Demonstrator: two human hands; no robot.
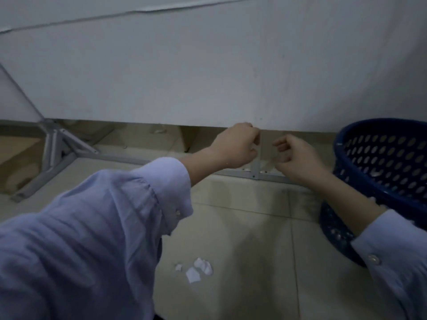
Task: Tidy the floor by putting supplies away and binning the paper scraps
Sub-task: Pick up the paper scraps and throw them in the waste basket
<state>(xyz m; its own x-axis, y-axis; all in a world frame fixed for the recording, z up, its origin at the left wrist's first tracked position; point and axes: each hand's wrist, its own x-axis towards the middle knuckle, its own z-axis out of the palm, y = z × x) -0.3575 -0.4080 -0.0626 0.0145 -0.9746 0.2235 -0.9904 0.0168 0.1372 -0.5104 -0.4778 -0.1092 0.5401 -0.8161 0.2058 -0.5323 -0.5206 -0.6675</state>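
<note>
Pale blue shirt sleeve (92,239) of the left arm fills the near left of the view. Just beside its elbow, a small cluster of white torn paper scraps (197,270) lies on the beige tiled floor (254,250). The scraps are nearer the camera than both hands, roughly between the two forearms and closer to the left one, so collecting them would likely mean drawing a hand back and down.

Left hand (235,145) is raised at the lower edge of a white panel (184,77), fingers curled as if pinching something. Right hand (294,157) is just beside it, fingers loosely curled. A faint see-through shape seems to hang between them, but it is too blurred to name, and I cannot tell whether either hand really holds it.

The dark blue perforated plastic basket (381,162) stands tilted at the floor's right edge, mouth turned toward the hands, partly cut off and crossed by the right forearm. A grey metal frame (57,146) runs along the floor under the panel.
</note>
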